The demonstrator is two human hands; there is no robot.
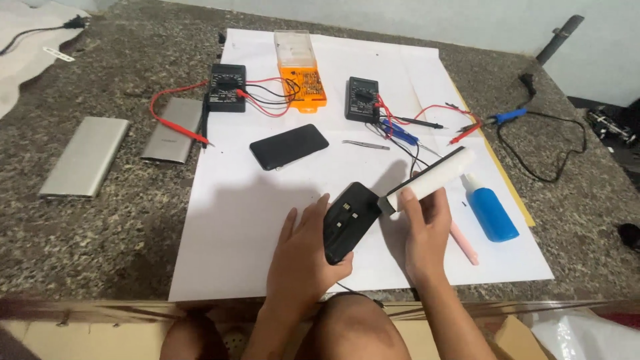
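Observation:
My left hand [303, 257] holds a black power bank half [348, 222] by its near end, its inner side up, on the white paper sheet [233, 213]. My right hand [427, 230] grips a long white power bank casing [430, 179] that slants up to the right, its near end touching the black part. Thin wires run from behind the white casing toward the right multimeter [363, 99].
A black phone-like slab [289, 146], tweezers [365, 144], an orange tool case [300, 73], a left multimeter [227, 87] with red leads, a blue bottle [490, 212], a pink tool [465, 243], a soldering iron [508, 117] and two silver power banks [87, 157] [175, 130] lie around.

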